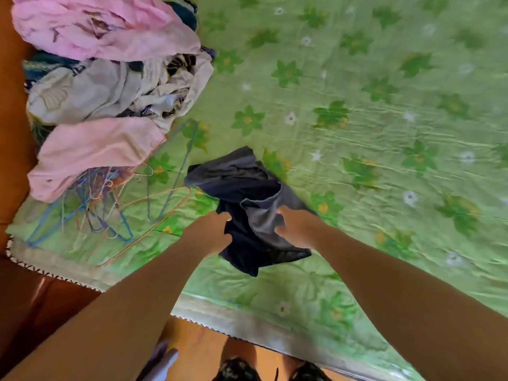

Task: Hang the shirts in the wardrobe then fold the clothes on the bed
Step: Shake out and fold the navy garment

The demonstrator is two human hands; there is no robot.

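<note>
A crumpled dark navy and grey garment lies on the green flowered bedsheet near the bed's front edge. My left hand grips its dark left side, fingers closed on the cloth. My right hand holds the grey part on the right, fingers curled into the fabric. A pile of clothes sits at the far left: a pink garment on top, a cream one in the middle, another pink one below.
A tangle of thin wire hangers, blue, orange and pale, lies on the sheet left of the dark garment. The wooden bed frame runs along the left. The orange floor and my feet show at the bottom.
</note>
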